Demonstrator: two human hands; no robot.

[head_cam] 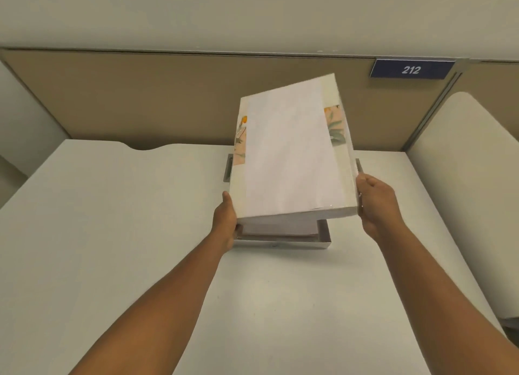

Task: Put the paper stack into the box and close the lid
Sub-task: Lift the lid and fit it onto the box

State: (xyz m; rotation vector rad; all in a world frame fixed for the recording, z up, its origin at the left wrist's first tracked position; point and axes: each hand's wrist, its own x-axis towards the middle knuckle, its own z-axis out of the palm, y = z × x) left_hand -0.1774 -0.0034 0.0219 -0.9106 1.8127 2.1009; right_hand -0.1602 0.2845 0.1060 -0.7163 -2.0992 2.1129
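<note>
My left hand (226, 217) and right hand (375, 206) squeeze the lid (292, 155) at 9 and 3 o'clock; it feels light, stiff.

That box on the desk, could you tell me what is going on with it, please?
A person is lowering the lid onto the box on the desk. The left hand and right hand hold the lid's near corners; it is tilted, not yet shut. White paper shows inside the box beneath the lid.
</note>
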